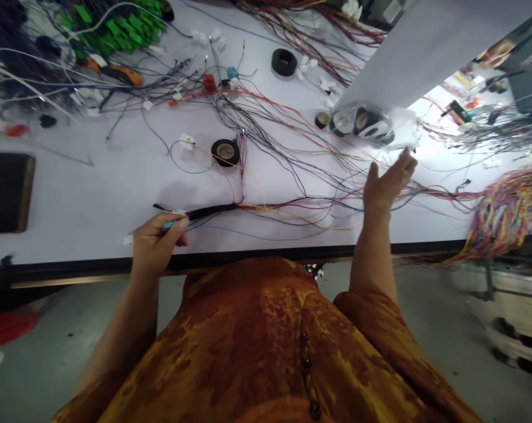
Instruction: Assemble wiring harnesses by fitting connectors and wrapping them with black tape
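My left hand (157,242) is closed on the end of a wire harness (213,210) wrapped in black tape, with a small light-blue piece showing between thumb and fingers. From the wrapped part, loose red, yellow, black and blue wires run to the right across the white table. My right hand (387,183) is raised over these wires, its thumb apart from the fingers and nothing seen in it. Its fingertips are just below a clear plastic bag (396,129) that lies around black tape rolls. A black tape roll (225,153) lies above the harness.
At the upper left are green connectors (125,29) and an orange-handled tool (118,74). A dark flat object (7,192) rests at the left. A white post (407,56) rises behind the bag. Bundled coloured wires (504,214) hang over the table's edge at the right.
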`<control>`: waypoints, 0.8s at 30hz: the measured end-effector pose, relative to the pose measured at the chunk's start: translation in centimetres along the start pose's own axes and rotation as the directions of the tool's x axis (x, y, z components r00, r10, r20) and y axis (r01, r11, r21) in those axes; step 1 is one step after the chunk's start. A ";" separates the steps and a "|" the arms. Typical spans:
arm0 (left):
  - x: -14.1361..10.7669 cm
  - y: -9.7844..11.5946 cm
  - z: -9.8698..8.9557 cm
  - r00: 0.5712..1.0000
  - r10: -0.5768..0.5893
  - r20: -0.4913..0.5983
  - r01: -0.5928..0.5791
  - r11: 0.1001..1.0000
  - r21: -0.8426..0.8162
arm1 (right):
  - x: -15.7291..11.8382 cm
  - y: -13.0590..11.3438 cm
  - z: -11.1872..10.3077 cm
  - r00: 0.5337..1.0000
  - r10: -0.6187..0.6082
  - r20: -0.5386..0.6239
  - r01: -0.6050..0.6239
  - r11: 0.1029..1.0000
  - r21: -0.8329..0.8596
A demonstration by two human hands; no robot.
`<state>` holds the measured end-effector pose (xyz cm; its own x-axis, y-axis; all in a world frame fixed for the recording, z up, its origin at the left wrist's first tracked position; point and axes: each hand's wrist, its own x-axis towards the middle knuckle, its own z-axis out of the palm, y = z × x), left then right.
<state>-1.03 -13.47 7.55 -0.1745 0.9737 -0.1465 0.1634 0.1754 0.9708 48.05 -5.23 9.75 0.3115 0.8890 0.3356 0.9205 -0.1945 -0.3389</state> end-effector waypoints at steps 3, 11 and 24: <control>0.8 -0.3 -0.4 0.999 -0.035 0.032 0.037 0.998 -0.053 | -2.2 -5.3 1.6 0.972 -0.204 0.116 0.188 0.972 0.139; 2.2 -1.0 -0.5 0.985 -0.111 0.131 0.153 0.915 -0.374 | -4.2 -9.4 7.4 0.851 -0.145 0.504 0.152 0.988 0.027; 1.4 -0.8 -1.3 0.992 0.105 0.073 -0.096 0.989 -0.115 | -5.2 -16.4 7.6 0.734 -0.484 0.477 0.177 0.814 0.553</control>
<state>-2.64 -12.44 6.78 -0.0849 0.9948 -0.0570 0.0669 0.0628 0.9958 29.52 -3.47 6.88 -0.3295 0.9441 -0.0086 0.6737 0.2287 -0.7027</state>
